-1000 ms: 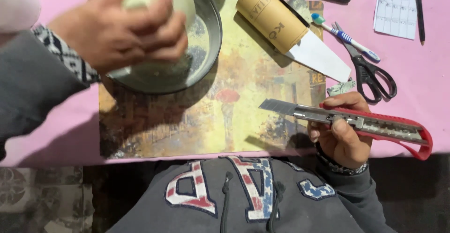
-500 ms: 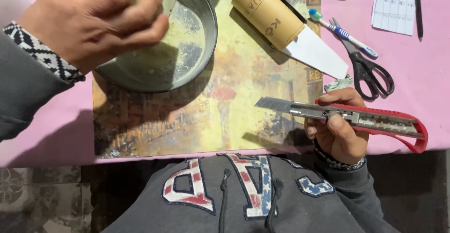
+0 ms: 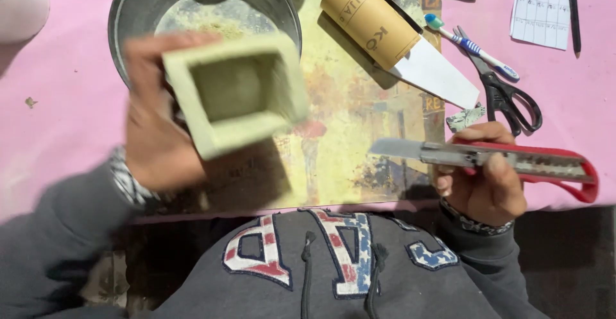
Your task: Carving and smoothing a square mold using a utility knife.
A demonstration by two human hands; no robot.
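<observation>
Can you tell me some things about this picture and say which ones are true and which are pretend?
1. The left hand holds a pale green square hollow pot. True.
2. The right hand holds the black-handled scissors. False: it holds a red utility knife with its blade out; the scissors lie on the pink table cover.
3. A round grey metal pan sits behind the pot. True.
4. The brown cardboard roll stands upright. False: it lies on its side.

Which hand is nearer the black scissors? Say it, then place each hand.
Right. The right hand, gripping the red utility knife, sits just below the black scissors. The left hand, holding the square pot, is far across the mat.
</observation>
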